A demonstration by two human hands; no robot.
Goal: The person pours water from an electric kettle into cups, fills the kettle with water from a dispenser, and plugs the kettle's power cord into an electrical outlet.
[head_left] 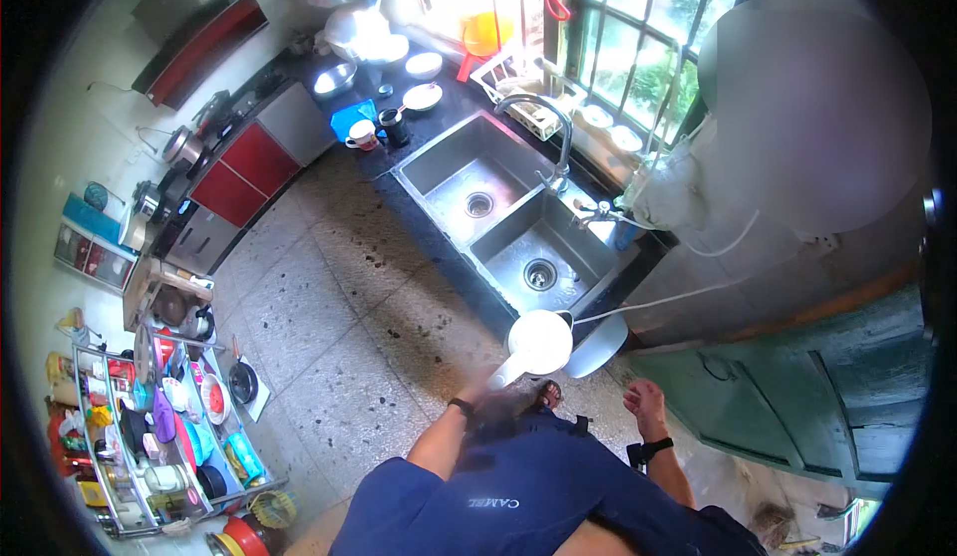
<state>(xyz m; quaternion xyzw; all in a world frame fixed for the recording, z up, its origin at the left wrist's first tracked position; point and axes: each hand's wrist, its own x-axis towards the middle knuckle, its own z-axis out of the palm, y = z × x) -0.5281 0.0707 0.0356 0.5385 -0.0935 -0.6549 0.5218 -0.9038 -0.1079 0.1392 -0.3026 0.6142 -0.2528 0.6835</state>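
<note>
A white round vessel with a long handle point(541, 342) is held in front of my body, just off the near end of the double steel sink point(478, 162). My left hand point(486, 389) is closed round its handle. My right hand point(646, 403) hangs to the right, near the green door, its fingers partly curled and apart, with nothing in it. A curved faucet point(566, 138) stands behind the sink, and both basins hold no dishes. Beside the vessel, low down, is a pale basin point(598, 347).
Cups point(362, 135) and bowls point(423, 97) stand on the dark counter point(399, 172) left of the sink. A crowded shelf rack point(150, 436) is at the far left. The green door point(768, 397) is on the right. A white hose point(688, 295) runs along the wall.
</note>
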